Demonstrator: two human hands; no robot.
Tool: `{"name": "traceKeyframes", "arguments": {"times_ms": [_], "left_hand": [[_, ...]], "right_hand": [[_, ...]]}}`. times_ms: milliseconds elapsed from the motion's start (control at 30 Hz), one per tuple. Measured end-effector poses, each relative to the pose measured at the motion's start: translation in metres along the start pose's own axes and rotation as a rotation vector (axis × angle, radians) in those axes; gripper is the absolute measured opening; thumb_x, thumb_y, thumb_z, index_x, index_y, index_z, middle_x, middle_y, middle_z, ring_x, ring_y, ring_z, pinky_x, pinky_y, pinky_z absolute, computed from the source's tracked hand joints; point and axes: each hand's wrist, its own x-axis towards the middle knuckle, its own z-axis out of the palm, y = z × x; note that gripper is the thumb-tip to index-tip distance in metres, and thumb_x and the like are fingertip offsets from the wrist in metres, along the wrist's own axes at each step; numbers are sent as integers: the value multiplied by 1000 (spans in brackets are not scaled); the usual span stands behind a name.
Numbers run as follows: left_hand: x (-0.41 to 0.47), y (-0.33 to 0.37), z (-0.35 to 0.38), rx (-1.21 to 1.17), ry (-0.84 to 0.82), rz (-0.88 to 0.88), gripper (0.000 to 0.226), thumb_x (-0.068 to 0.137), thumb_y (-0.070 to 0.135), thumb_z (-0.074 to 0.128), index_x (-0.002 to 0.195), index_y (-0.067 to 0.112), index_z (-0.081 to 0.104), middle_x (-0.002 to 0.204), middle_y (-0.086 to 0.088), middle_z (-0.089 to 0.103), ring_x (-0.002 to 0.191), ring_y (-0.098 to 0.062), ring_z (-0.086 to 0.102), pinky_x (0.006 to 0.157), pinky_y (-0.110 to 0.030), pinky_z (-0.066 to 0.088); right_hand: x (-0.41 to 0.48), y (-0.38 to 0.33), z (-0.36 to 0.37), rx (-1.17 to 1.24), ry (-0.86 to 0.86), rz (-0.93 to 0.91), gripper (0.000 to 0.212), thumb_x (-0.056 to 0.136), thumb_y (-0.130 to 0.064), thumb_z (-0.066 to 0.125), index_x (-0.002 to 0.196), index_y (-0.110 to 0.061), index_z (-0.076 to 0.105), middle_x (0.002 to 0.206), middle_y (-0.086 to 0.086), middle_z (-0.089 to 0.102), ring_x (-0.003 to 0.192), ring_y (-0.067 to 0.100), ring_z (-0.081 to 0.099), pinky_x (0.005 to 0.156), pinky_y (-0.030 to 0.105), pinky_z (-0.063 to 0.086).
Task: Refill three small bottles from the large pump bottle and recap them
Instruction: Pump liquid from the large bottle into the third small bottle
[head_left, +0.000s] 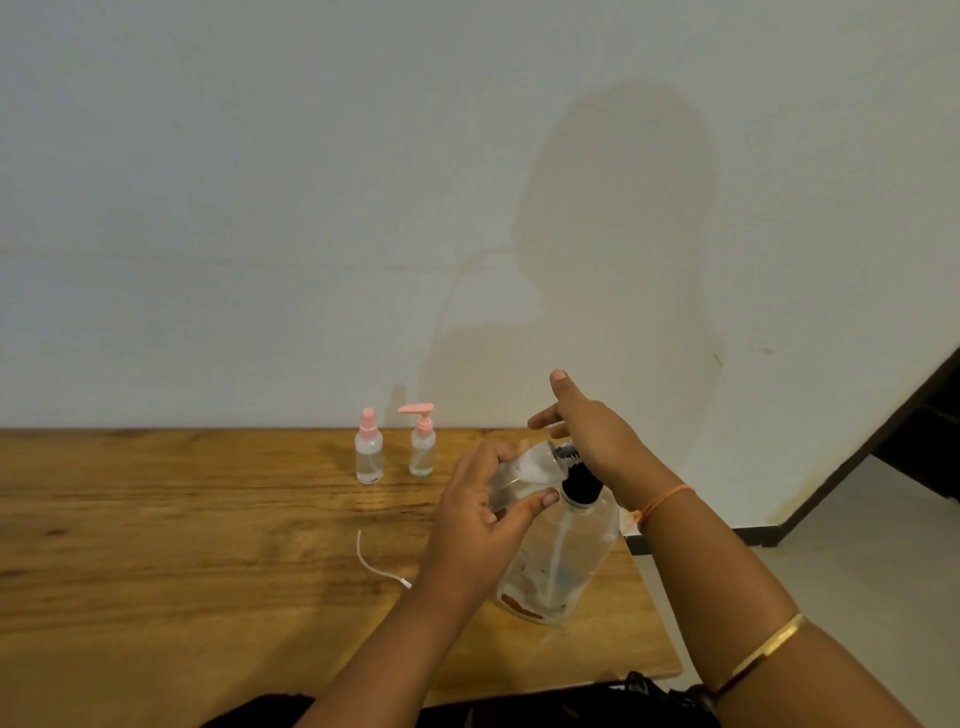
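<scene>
Left fingers (493, 457) and thumb are being curled round a small clear bottle (519, 475). It is being held tilted by the left hand (478, 525), with its upper end at the pump head (567, 453); its mouth cannot be made out.

Right fingers (563, 387) are being kept mostly straight and spread, gripping nothing. The right hand (592, 436) is being laid over the pump head.

The large pump bottle (561, 561) is being stood upright on the wooden table (208, 545), near its right edge.

Farther left, well apart from the hands, a spray-topped bottle (369, 454) and a pump-topped bottle (422, 447), both pink-capped, are being left side by side. A white cord (374, 564) is lying just left of the left wrist.
</scene>
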Motion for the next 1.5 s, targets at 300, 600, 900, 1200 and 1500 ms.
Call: {"name": "traceKeyframes", "arguments": {"times_ms": [300, 600, 900, 1200, 1500], "left_hand": [[2, 1, 0, 31, -2, 32, 31, 75, 29, 74, 98, 37, 54, 107, 3, 59, 98, 1, 55, 71, -5, 44], [2, -3, -2, 102, 9, 76, 32, 73, 54, 65, 101, 44, 52, 104, 13, 61, 100, -6, 58, 77, -18, 49], [4, 1, -9, 300, 145, 242, 45, 72, 58, 60, 114, 44, 50, 104, 20, 48, 103, 1, 47, 86, -6, 35], [2, 3, -18, 419, 155, 320, 41, 75, 57, 59, 112, 41, 52, 102, 16, 51, 97, -3, 51, 77, -17, 45], [-1, 6, -38, 459, 166, 265, 44, 72, 60, 61, 111, 43, 50, 101, 24, 53, 101, 8, 47, 76, -3, 38]], "right_hand": [[0, 4, 0, 23, 20, 5, 64, 97, -55, 16, 103, -14, 65, 92, -2, 52, 72, 5, 50, 81, 31, 35], [1, 2, 1, 69, 40, 26, 58, 98, -51, 25, 100, -9, 67, 83, -4, 56, 74, 10, 56, 77, 29, 38], [-2, -12, -7, 179, -14, 119, 29, 92, -27, 53, 98, -5, 69, 100, 11, 68, 65, 14, 56, 56, 24, 38], [-8, -14, -10, 180, 11, 154, 26, 91, -22, 53, 101, -4, 69, 95, 9, 64, 63, 12, 52, 53, 22, 39], [-12, -19, -9, 211, 20, 187, 31, 92, -25, 51, 107, -1, 65, 92, 7, 67, 56, 7, 57, 34, 12, 33]]}}
